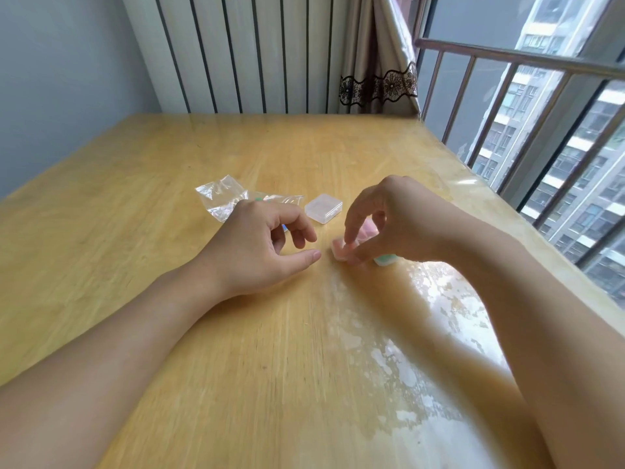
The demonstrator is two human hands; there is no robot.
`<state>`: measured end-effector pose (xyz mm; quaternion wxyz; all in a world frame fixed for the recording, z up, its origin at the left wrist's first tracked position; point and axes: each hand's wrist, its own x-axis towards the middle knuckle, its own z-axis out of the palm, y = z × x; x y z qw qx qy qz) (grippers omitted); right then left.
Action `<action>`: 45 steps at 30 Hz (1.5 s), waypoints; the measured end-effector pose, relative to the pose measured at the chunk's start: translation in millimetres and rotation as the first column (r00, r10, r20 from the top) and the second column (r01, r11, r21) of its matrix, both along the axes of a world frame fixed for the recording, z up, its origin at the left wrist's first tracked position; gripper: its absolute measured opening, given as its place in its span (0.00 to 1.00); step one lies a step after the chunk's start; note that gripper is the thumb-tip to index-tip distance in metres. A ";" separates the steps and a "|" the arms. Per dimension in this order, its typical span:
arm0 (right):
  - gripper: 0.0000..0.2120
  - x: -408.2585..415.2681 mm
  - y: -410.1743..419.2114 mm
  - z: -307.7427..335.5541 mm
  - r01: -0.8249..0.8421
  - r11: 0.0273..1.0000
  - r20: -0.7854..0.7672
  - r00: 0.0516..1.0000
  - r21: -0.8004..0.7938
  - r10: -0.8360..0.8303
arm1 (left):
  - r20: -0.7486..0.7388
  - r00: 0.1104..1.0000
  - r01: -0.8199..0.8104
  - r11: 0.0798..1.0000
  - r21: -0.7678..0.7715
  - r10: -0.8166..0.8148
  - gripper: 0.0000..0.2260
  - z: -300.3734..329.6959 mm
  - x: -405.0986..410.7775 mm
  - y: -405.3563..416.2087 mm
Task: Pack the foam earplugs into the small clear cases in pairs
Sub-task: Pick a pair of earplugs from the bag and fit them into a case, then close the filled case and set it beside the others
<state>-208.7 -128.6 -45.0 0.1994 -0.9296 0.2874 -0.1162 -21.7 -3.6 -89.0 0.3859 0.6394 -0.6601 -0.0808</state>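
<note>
My right hand point(382, 218) pinches a small clear case with pink earplugs inside point(341, 250), which rests on the wooden table point(236, 333). Beside it, under my right hand, lies a case with green contents point(385, 259), partly hidden. A shut, empty-looking clear case point(323, 208) sits just beyond, between my hands. My left hand point(267, 245) rests on the table to the left, fingers loosely curled, holding nothing. A crumpled clear plastic bag point(221, 196) lies behind my left hand; a bit of green earplug point(258, 199) shows at its edge.
The table's right edge point(527, 225) runs along a window with a metal railing point(507, 62). A curtain point(378, 62) and a ribbed radiator panel point(243, 52) stand behind the far edge. Glare covers the near right of the tabletop.
</note>
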 end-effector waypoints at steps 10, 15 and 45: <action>0.19 -50.1 -43.7 11.9 0.292 0.956 -0.167 0.942 -0.013 -0.290 | 0.035 0.999 0.004 1.000 0.028 -0.005 0.07 2.3 -4.4 0.5; 0.23 -49.7 -42.0 14.4 0.316 0.948 -0.163 0.935 -0.019 -0.315 | -0.012 1.000 -0.010 0.999 0.031 0.010 0.07 1.4 -1.8 0.8; 0.17 8.7 7.5 -5.6 -0.235 0.901 0.506 0.862 0.364 0.020 | -0.793 0.608 0.057 0.995 0.083 0.032 0.19 15.5 -15.4 0.4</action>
